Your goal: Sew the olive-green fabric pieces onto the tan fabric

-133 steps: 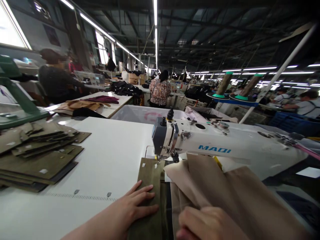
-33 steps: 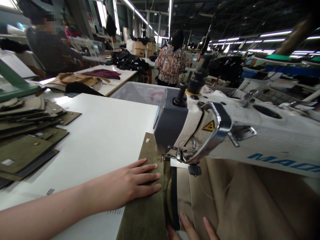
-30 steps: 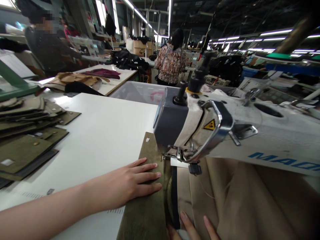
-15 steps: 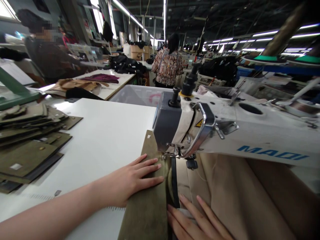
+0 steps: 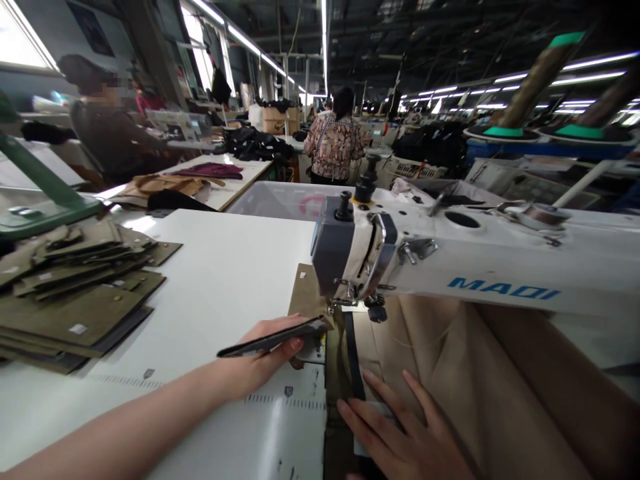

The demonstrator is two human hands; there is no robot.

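My left hand grips the near end of an olive fabric piece, thumb below and fingers behind it. That end is lifted and folded back, so its dark edge faces me. The piece's far end lies flat beside the head of a sewing machine, close to the needle area. My right hand lies with fingers spread on beige fabric, which runs under the machine arm. A black strip borders the beige fabric next to my right fingertips. Part of the olive layer beneath is hidden.
A stack of olive fabric pieces lies left on the white table. Behind the table is a translucent bin. Green-ended thread cones stand right. One person stands ahead; another sits at the left.
My left hand has gone from lying flat on the olive piece to gripping its near end, which is now raised and folded back. My right hand stays on the beige fabric. The view has shifted.
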